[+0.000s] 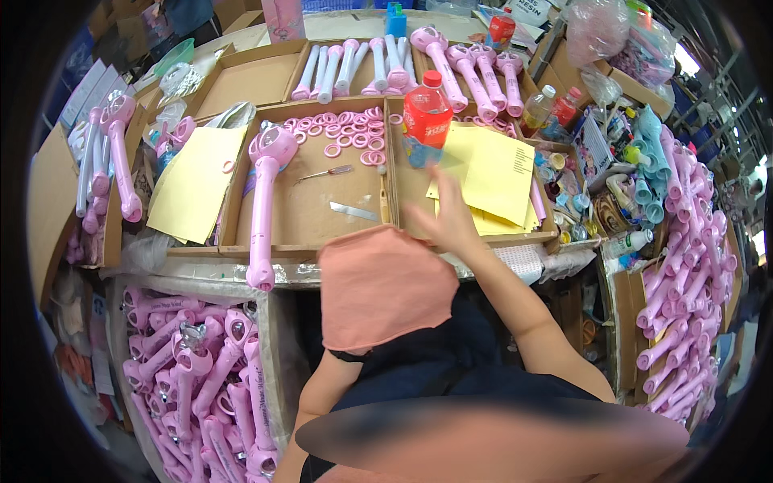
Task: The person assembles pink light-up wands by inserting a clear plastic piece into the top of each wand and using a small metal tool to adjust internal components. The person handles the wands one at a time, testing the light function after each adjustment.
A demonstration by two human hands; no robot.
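A salmon-coloured cloth-like piece (386,282) covers the end of my left arm and hides my left hand, so its fingers cannot be seen; a dark band circles that wrist. My right hand (447,216) reaches over the cardboard tray, fingers apart and slightly blurred, holding nothing visible. Just beyond its fingertips stands a red-capped bottle (427,117) with red contents. Yellow sheets (491,173) lie to the right of this hand. A pink toy wand (264,205) leans over the tray's front edge, left of the cloth.
Pink rings (346,129), a small screwdriver (326,173) and a blade (353,211) lie in the cardboard tray (302,233). Pink wands fill a bin (193,378) at lower left and are stacked (684,282) at right. More wand parts (350,68) line the back.
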